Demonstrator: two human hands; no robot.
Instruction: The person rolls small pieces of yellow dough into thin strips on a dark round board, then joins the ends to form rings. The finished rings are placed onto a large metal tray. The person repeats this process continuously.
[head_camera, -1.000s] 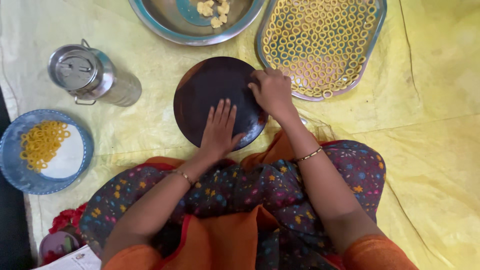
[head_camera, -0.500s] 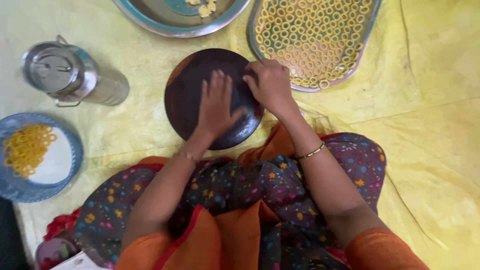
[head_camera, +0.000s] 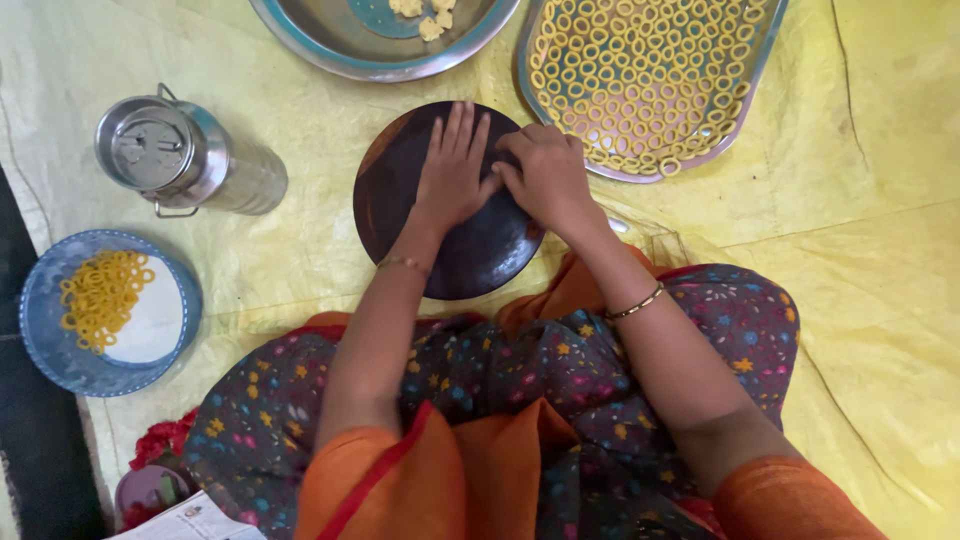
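I see the dark round board (head_camera: 440, 230) lying flat on the yellow sheet (head_camera: 880, 260), just in front of the person's knees and near the middle of the view; both hands rest on its far half. The left hand (head_camera: 455, 170) lies palm down with its fingers stretched out straight and close together, pointing away from the body; it grips nothing that I can make out. The right hand (head_camera: 545, 170) sits just beside it, touching it at the fingertips, with its fingers curled down onto the board; whether anything is pinched beneath them I cannot tell, since the hand covers that spot.

Far and to the right of the board, nearly touching its rim, stands a metal tray (head_camera: 745, 95) filled with pale yellow dough rings (head_camera: 640, 70) laid in rows; far and slightly left is a wide steel basin (head_camera: 320, 40) with a few pale lumps of dough (head_camera: 425, 15) in it. To the left lies a steel cylinder press (head_camera: 190, 160) on its side, well apart from the board; nearer on the left edge sits a blue plate (head_camera: 50, 350) holding a small heap of yellow rings (head_camera: 100, 295) on a white sheet.
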